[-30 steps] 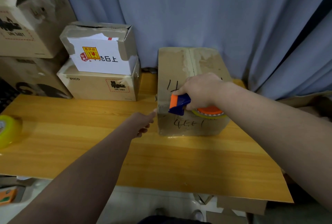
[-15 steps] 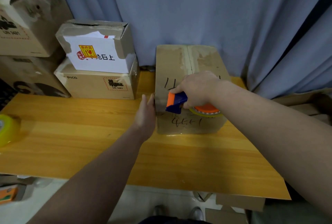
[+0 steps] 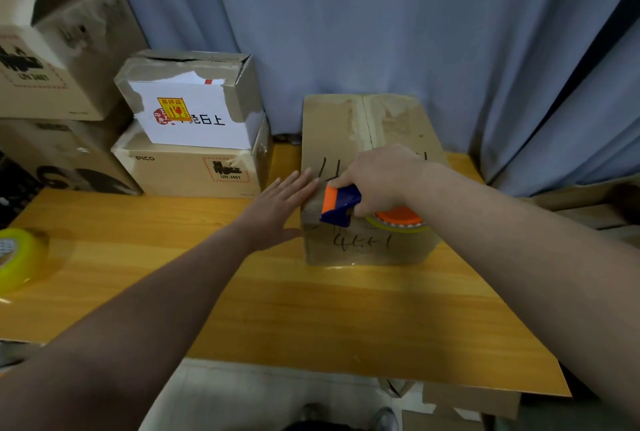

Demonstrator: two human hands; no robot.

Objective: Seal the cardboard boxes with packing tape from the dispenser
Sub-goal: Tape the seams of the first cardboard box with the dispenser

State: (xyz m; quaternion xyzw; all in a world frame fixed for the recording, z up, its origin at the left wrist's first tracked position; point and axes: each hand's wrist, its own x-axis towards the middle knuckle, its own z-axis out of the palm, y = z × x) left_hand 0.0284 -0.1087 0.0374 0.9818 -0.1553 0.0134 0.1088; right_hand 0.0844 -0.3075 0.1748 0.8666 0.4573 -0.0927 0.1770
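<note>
The cardboard box (image 3: 332, 133) is standing toward the far edge of the worktop (image 3: 311, 309), right of centre, with its top flaps closed along a central seam and dark handwritten marks (image 3: 360, 243) showing on its near face. The tape dispenser (image 3: 341, 204), blue with an orange front plate, is resting on the near part of the box top, its yellowish tape roll with an orange hub (image 3: 398, 217) sitting at the near right of the lid. The right hand (image 3: 384, 176) is reaching in from the right, and its grip is wrapping closed around the dispenser handle. The left hand (image 3: 280, 211) is lying against the left side of the box; its grip is wide, the fingers straight and close together, and it is holding nothing. A loose roll of yellow tape (image 3: 19, 257) is lying at the far left edge of the worktop, well apart from the box. Left of the box, a carton printed PICO (image 3: 187, 174) is carrying a torn carton with a white label (image 3: 194, 108), and larger cartons (image 3: 52, 60) are stacking up beyond them. A blue-grey curtain (image 3: 381, 22) is hanging behind everything.
</note>
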